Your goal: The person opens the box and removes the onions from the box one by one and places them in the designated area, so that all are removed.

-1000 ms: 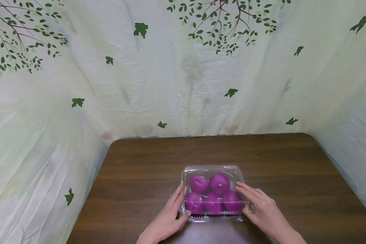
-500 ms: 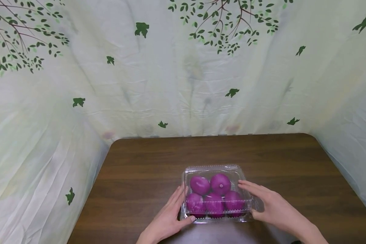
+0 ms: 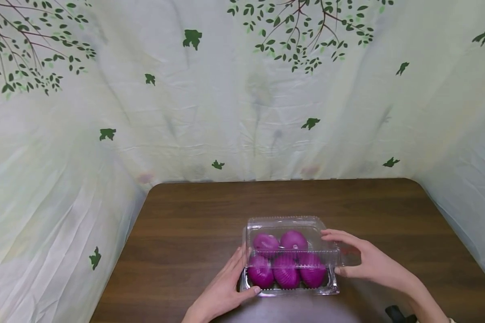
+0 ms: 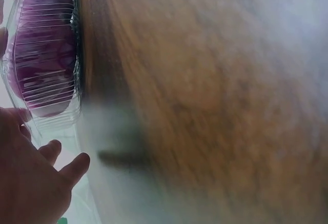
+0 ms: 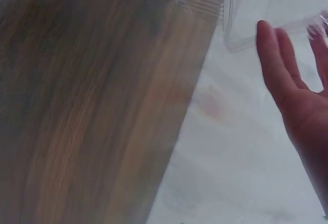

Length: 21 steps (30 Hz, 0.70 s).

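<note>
A clear plastic clamshell box sits near the middle front of the table. Inside are several glossy purple round things that look like red onions. My left hand steadies the box, fairly straight fingers along its left wall and thumb at the front left corner. My right hand holds the right side of the clear lid, thumb below and fingers higher up. The lid's front edge stands raised above the base, leaving the front row uncovered. Part of the right fingers' contact is hard to see through the clear plastic.
A brown wooden table surrounds the box. Pale cloth printed with leaves and birds hangs behind and at both sides. A dark object shows near the right forearm at the bottom edge.
My right hand has moved slightly right and up, and the lid's front edge has risen from the base. My left hand stays beside the box, nearly still.
</note>
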### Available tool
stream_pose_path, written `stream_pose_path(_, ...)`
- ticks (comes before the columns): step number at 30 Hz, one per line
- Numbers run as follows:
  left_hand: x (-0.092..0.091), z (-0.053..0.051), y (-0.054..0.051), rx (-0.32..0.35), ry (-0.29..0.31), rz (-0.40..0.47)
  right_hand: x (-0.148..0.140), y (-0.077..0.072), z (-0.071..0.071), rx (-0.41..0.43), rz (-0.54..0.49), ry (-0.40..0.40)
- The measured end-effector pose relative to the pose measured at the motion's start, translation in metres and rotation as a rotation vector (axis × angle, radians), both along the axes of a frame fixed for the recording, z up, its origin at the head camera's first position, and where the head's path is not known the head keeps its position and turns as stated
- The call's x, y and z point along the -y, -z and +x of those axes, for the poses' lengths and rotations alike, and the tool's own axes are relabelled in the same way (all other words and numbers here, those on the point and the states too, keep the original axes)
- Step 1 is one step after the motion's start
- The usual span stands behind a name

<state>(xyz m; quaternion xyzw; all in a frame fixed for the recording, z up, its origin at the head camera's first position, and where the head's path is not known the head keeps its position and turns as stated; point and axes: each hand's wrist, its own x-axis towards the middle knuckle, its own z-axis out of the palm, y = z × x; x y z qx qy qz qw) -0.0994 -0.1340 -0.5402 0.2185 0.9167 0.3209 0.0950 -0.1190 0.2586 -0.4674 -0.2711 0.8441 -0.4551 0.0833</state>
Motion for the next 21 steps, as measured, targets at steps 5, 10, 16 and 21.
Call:
stream_pose_path(5, 0.000, 0.001, 0.000, -0.021, 0.009, 0.006, 0.001, -0.004, -0.008, -0.001, -0.085, 0.077)
stream_pose_path(10, 0.000, 0.001, -0.001, -0.052, 0.027, 0.024, 0.008, -0.010, -0.017, -0.094, -0.078, 0.205)
stream_pose_path(16, 0.000, 0.001, -0.001, -0.064, 0.027, 0.033, 0.021, -0.013, -0.036, -0.148, -0.054, 0.345)
stream_pose_path(21, 0.000, 0.001, -0.002, -0.061, 0.026, 0.043, 0.028, -0.012, -0.053, -0.187, -0.060, 0.382)
